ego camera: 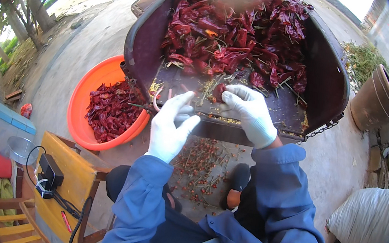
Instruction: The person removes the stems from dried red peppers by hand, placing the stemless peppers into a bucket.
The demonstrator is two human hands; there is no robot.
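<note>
My right hand (249, 112), in a white knit glove, pinches a dried red chili pepper (219, 92) between thumb and fingers. This is just above the front of a dark metal cart bed (178, 77). My left hand (173, 126), gloved the same way, is to the left at the cart's front edge. Its thumb and fingers are apart, and I see nothing held in it. A large heap of dried red chilies (227, 41) fills the back of the cart. Loose stems and yellow seeds (206, 86) lie on the bed near my fingers.
An orange plastic basin (80, 106) of chilies (113, 110) stands left of the cart. Stems litter the ground (202, 170) between my feet. A wooden stool (72, 179) carries a black power adapter (49, 172) with cables. At right are a brown bucket (376, 101) and a white sack (369, 218).
</note>
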